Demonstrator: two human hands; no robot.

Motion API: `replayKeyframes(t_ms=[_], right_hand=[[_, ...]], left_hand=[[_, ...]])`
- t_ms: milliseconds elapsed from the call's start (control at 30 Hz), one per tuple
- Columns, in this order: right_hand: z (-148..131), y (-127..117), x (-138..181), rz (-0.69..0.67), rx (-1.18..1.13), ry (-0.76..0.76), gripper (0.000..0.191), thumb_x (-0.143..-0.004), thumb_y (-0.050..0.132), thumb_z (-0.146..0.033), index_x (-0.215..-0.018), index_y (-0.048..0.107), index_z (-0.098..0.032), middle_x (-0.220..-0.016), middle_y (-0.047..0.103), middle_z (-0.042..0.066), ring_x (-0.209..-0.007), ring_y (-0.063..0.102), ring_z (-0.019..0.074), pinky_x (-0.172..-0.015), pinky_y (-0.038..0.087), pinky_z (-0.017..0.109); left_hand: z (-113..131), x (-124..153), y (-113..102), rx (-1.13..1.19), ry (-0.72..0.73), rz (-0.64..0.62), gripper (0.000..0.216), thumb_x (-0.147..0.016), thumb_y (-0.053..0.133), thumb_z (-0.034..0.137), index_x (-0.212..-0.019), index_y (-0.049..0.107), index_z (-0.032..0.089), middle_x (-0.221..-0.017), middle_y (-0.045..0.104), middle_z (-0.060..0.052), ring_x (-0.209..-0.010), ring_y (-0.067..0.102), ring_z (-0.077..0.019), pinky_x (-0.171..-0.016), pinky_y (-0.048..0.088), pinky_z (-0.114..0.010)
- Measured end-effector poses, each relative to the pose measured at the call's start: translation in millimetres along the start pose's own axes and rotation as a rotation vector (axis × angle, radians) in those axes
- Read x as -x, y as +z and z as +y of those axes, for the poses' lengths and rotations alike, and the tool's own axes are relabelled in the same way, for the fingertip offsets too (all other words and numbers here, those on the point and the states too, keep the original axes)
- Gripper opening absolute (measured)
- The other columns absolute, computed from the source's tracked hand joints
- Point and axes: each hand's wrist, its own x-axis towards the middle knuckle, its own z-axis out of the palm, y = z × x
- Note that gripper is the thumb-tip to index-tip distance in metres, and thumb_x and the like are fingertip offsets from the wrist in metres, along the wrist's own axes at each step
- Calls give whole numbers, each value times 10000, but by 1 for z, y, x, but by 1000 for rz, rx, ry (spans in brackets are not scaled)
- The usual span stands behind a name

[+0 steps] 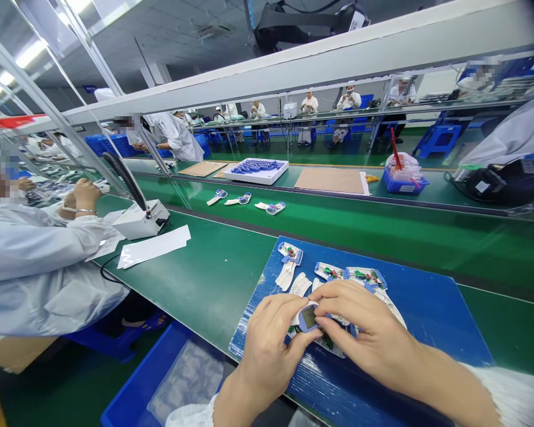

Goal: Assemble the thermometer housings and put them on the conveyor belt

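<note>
My left hand (269, 341) and my right hand (367, 332) meet over a blue mat (431, 308) at the near edge of the green bench. Together they pinch a small white and blue device with a little screen (309, 317), fingers closed round its edges. Just beyond my fingers lie several similar open device halves (329, 271) with red and green wiring, and white shell pieces (287, 276). A further part under my right hand is mostly hidden.
A green conveyor belt (382, 228) runs behind the mat with three devices (270, 207) on it. A seated person in a white coat (35, 261) works at my left beside a white machine (140, 219) and paper sheets. A blue bin (160, 385) sits below the bench.
</note>
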Motion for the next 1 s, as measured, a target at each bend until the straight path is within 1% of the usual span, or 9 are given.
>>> replayKeyframes(t_ms=[67,133,233,300,433,633,767,867,1000], right_hand=[[1,-2,-3,24,60,-48,204,-1009,562,-61,-1116,653,-209,-1122,708,72,-1054,652,202,-922,519,407],[1,-3,-7,17,121,-88,210,-1007,559,-55,-1138,648,-194,-1085,713,73,-1015,661,202,-900,526,404],[1,-5,-11,-24,187,-145,155,-1019,541,-68,-1079,645,-166,-990,715,70,-917,662,202,-821,524,385],[2,-6,-13,-41,221,-178,140,-1026,531,-73,-1047,642,-156,-963,712,76,-874,652,204,-781,512,377],[3,-6,-15,-65,261,-193,149,-1022,521,-58,-1018,640,-148,-940,696,69,-866,630,204,-759,485,372],[6,-7,-18,-101,324,-231,166,-1018,509,-67,-943,640,-136,-866,646,67,-817,561,203,-725,452,370],[10,-8,-19,-130,319,-241,205,-1014,480,-74,-879,615,-150,-823,601,51,-754,493,183,-688,417,350],[12,-8,-20,-148,278,-242,233,-982,451,-45,-832,584,-166,-787,564,30,-706,442,163,-646,379,329],[13,-7,-21,-128,231,-209,228,-935,446,-19,-813,551,-180,-760,550,17,-688,451,155,-625,363,319]], left_hand=[[1,-1,0,-18,9,-3,284,-977,705,298,-1230,615,207,-1055,802,-55,-944,753,-208,-806,600,-367],[1,-2,0,-31,21,-11,294,-975,707,290,-1238,613,200,-1056,803,-60,-944,755,-213,-803,598,-372],[2,-2,1,-44,26,-25,294,-968,715,278,-1229,610,193,-1049,802,-62,-933,757,-217,-798,596,-374],[4,-2,1,-51,26,-33,286,-960,724,276,-1209,611,191,-1035,802,-60,-917,757,-219,-783,594,-372],[7,-5,0,-63,25,-51,287,-956,728,281,-1202,609,194,-1026,800,-53,-900,755,-215,-769,589,-370],[10,-9,-2,-61,9,-75,237,-991,676,328,-1184,610,208,-999,797,-38,-875,748,-203,-760,580,-364],[7,-9,-1,-45,17,-72,254,-986,677,370,-1169,614,205,-983,796,-42,-858,747,-205,-752,581,-363],[5,-8,0,-32,14,-76,261,-978,687,379,-1164,623,208,-980,796,-46,-860,747,-207,-757,585,-361],[3,-7,-1,-9,-21,-90,249,-974,696,368,-1163,641,215,-1027,806,-54,-902,753,-219,-790,588,-365]])
